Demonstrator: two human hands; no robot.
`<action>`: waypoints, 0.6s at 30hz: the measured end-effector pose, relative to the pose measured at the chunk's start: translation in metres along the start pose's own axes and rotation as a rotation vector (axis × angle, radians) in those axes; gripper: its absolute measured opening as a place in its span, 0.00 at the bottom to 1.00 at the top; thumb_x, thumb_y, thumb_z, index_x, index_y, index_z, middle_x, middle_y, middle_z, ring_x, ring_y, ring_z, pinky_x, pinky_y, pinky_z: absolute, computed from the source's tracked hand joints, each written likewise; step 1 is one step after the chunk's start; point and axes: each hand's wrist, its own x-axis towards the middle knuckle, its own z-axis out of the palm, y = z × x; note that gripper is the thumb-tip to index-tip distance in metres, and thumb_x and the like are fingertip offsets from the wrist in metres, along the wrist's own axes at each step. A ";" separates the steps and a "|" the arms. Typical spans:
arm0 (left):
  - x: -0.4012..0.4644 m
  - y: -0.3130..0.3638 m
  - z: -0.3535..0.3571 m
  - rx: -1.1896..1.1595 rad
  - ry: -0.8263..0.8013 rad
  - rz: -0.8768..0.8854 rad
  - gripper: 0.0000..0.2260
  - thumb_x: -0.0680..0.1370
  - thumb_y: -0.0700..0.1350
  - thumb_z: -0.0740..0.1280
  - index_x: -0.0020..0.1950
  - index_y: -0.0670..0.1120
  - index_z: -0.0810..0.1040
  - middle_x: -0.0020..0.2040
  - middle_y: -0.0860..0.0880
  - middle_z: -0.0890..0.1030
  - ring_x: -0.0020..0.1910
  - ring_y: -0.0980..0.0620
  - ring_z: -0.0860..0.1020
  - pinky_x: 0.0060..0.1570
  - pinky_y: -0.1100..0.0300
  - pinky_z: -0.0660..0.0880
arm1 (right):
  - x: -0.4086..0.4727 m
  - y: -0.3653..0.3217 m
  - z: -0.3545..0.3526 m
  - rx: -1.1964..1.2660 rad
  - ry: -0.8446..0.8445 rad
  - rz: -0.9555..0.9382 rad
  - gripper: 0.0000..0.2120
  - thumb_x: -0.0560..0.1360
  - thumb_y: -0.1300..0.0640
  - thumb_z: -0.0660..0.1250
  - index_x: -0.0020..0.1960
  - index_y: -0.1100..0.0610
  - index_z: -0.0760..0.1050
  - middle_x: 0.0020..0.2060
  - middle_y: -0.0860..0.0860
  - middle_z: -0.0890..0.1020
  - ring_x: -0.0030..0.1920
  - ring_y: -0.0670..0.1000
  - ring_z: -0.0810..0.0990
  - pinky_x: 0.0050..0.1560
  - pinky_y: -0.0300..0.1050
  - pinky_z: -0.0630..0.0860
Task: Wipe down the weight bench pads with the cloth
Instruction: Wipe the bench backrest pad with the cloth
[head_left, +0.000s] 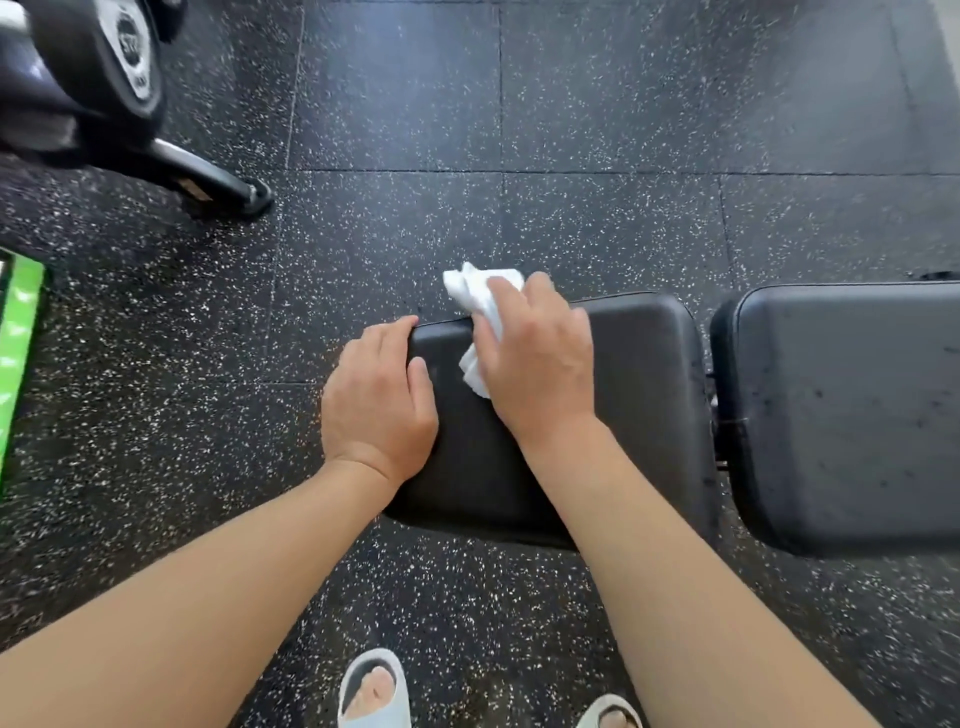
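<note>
- I stand over the weight bench, looking down at its 2 black pads: the smaller seat pad (561, 415) right under my hands, and the larger back pad (852, 415) off to my right, with a narrow gap between them.
- My right hand (535, 358) is closed around the white cloth (480, 301), pressing it onto the seat pad at its far edge; a bunched end of the cloth sticks out past my fingers and over that edge.
- My left hand (379, 400) lies flat and open on the left end of the seat pad, fingertips hooked over the far corner, holding nothing. I judge it is there to brace me and steady the bench.
- The step in hand, as I read it, is wiping the seat pad, and I am working its far left part. How much of this pad is already done I cannot tell from its surface.
- The back pad shows dark specks and smudges, so I take it as not yet wiped.
- Next I would draw the cloth toward me and across the seat in overlapping strokes with steady downward pressure, lifting my left hand so the patch under it gets covered too.
- After that, I need to shift right and cover the back pad, keeping the cloth bunched in my grip so it does not slip.
- My 2 sandalled feet (371, 691) stand on the speckled rubber floor (597, 104), close to the near edge.
</note>
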 end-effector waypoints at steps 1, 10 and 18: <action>0.001 -0.001 0.000 -0.018 -0.001 -0.001 0.22 0.81 0.48 0.55 0.73 0.45 0.74 0.65 0.46 0.79 0.61 0.42 0.75 0.59 0.48 0.71 | -0.007 -0.013 0.002 0.008 -0.027 -0.023 0.13 0.81 0.50 0.62 0.61 0.54 0.78 0.48 0.53 0.76 0.45 0.57 0.77 0.43 0.50 0.67; -0.002 -0.003 -0.009 -0.190 -0.027 0.020 0.20 0.85 0.38 0.58 0.77 0.41 0.72 0.71 0.44 0.78 0.67 0.42 0.75 0.70 0.49 0.68 | -0.127 0.072 -0.043 -0.144 -0.139 -0.300 0.15 0.84 0.53 0.62 0.68 0.54 0.78 0.53 0.50 0.80 0.44 0.55 0.76 0.40 0.48 0.60; -0.046 -0.045 -0.035 -0.474 -0.140 -0.048 0.28 0.81 0.33 0.56 0.80 0.51 0.68 0.76 0.58 0.70 0.75 0.59 0.67 0.77 0.60 0.63 | -0.047 -0.006 -0.024 -0.175 0.042 -0.078 0.13 0.74 0.56 0.70 0.57 0.56 0.77 0.45 0.56 0.76 0.35 0.61 0.79 0.31 0.49 0.73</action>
